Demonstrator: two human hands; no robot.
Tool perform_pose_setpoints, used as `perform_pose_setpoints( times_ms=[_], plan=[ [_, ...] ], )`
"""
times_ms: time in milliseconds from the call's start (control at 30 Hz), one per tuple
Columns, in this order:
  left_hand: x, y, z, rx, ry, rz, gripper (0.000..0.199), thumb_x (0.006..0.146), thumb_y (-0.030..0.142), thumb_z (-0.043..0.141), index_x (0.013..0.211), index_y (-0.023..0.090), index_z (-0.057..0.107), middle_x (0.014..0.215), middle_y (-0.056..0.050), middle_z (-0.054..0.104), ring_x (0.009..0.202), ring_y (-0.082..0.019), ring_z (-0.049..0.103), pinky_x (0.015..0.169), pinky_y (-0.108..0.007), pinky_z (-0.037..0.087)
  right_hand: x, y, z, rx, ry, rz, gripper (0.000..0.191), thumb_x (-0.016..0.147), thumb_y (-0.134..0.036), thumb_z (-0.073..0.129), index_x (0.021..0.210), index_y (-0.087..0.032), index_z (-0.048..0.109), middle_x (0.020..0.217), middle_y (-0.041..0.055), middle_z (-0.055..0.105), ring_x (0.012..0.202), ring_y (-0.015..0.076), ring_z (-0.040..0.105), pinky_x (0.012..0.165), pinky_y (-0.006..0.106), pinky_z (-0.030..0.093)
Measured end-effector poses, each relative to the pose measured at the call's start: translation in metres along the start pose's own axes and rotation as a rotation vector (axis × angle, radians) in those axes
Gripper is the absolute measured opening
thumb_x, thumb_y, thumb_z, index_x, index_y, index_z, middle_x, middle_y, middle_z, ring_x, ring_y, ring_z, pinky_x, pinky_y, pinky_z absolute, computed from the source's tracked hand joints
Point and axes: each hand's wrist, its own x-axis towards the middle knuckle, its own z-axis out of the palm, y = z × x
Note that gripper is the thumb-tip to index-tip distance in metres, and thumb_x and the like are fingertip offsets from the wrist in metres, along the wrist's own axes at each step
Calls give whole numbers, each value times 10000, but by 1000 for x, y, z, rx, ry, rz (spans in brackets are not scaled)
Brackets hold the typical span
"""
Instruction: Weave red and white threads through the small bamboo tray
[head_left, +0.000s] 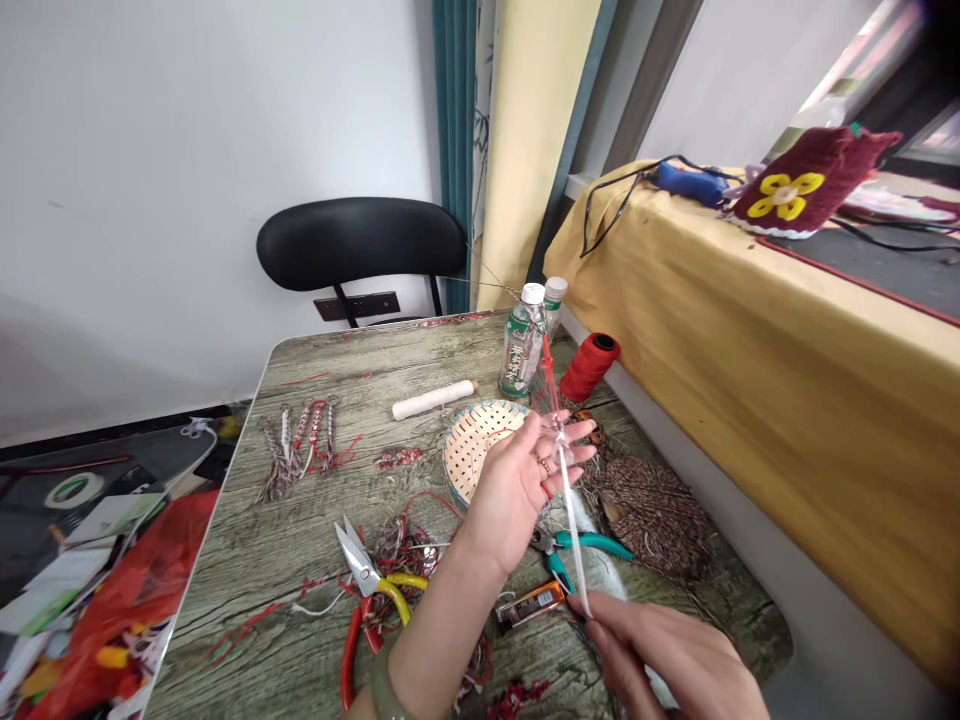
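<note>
Two bare hands work along one line of cord above a surface (247,560) with a rough, grey-green wood-grain look. The left hand (506,500), a smooth green bangle (386,690) on its wrist, lies palm up with its fingers apart and extended, the cord crossing them. The right hand (667,650) has its fingers pinched together on the flat, ribbon-like white cord (574,525), which slants taut between the two hands. Beyond the left fingers, knotted red cord (549,365) rises beside a clear, green-labelled plastic bottle (519,350). Just right of that bottle sits a thick, tapering spool of red thread (589,368); to its left lies a slim white roll (433,400). Partly hidden by the left hand is a shallow round basket (465,440) of pale, openwork weave. Under the white cord are pliers with teal handles (596,544) and an orange-and-black lighter (531,606), with a coarse, mottled brown bundle of yarn (656,515) to the right. Metal-bladed scissors (360,565) with red and yellow grips rest by tangled scraps, and tasselled braids (304,435) in red, white and brown lie farther left.
</note>
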Motion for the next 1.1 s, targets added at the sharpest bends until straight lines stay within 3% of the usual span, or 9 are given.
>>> perform_pose_setpoints(
  times_ms=[133, 233, 300, 367, 500, 667, 833, 967, 1100],
  plan=[
    [0, 3, 1, 107, 72, -4, 225, 771, 251, 607, 954, 124, 639, 886, -93, 692, 716, -113, 634, 625, -185, 450, 4, 8, -3, -8, -160, 42, 118, 807, -178, 511, 863, -173, 615, 603, 19, 616, 499, 136, 578, 464, 226, 475],
    [1, 4, -1, 137, 125, 17, 230, 766, 272, 606, 942, 133, 658, 962, -98, 679, 826, -139, 623, 653, -193, 450, 16, 21, -9, 29, -24, 254, 129, 827, -284, 507, 807, -187, 590, 776, 53, 616, 689, 163, 589, 596, 257, 487],
    [2, 5, -3, 151, 147, 60, 221, 759, 262, 608, 930, 137, 671, 1053, -95, 650, 962, -168, 579, 745, -219, 442, 31, 30, -9, 70, 98, 404, 161, 842, -325, 487, 802, -190, 564, 764, 42, 595, 662, 151, 559, 564, 245, 461],
    [4, 5, -4, 151, 163, 82, 215, 751, 246, 612, 922, 134, 680, 1083, -87, 636, 1036, -186, 535, 807, -231, 418, 49, 35, -2, 120, 94, 479, 175, 828, -355, 512, 869, -194, 567, 747, 25, 584, 612, 138, 531, 526, 236, 434],
    [5, 3, -4, 118, 148, 48, 247, 756, 248, 605, 965, 131, 667, 1069, -82, 629, 990, -172, 539, 766, -215, 423, 74, 39, 20, 190, -19, 441, 218, 810, -341, 544, 954, -187, 599, 774, 17, 595, 614, 127, 518, 571, 243, 427],
    [5, 4, -9, 103, 142, 6, 232, 764, 262, 598, 962, 154, 652, 1071, -69, 603, 871, -135, 550, 666, -207, 449, 70, 43, 26, 128, 93, 321, 156, 845, -223, 499, 873, -180, 646, 772, 27, 609, 671, 135, 543, 620, 254, 431],
    [9, 5, -17, 15, 199, -15, 154, 764, 241, 582, 860, 135, 639, 894, -57, 642, 721, -122, 582, 638, -237, 470, 53, 43, 5, 106, 138, 171, 136, 795, -148, 557, 867, -210, 653, 854, 47, 594, 754, 164, 566, 650, 283, 462],
    [12, 5, -19, -3, 227, -15, 115, 756, 221, 577, 806, 128, 624, 797, -40, 649, 642, -113, 596, 584, -221, 476, 44, 34, -20, 277, 20, 128, 142, 796, -150, 555, 854, -246, 641, 883, 46, 608, 828, 202, 583, 664, 300, 491],
    [12, 3, -20, 44, 267, 9, 119, 749, 232, 577, 796, 130, 618, 797, -34, 643, 596, -114, 602, 515, -200, 458, 25, 37, -44, 474, -173, 118, 212, 842, -363, 496, 705, -228, 583, 668, 16, 612, 775, 216, 598, 776, 383, 477]
  ],
)
